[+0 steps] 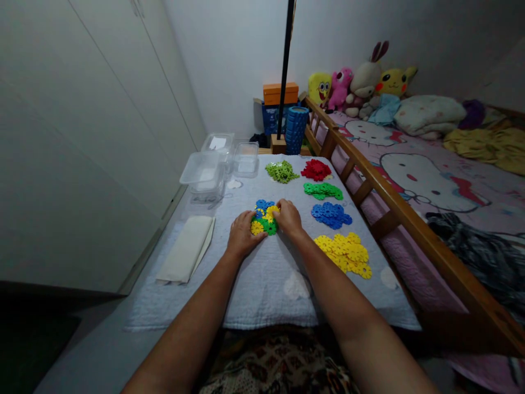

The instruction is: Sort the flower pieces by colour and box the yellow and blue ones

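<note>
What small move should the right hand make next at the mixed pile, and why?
Perhaps the right hand should lift the yellow disc from the mixed pile toward the yellow pile. Its fingers are at that disc, the mixed pile has blue discs and green discs too, and the left hand is at the opposite side, where it could steady the rest.

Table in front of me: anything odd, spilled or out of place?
Nothing looks spilled or damaged. The cluster between your left hand and right hand stands out only for mixing blue, yellow and green; the other piles are each roughly one colour.
</note>
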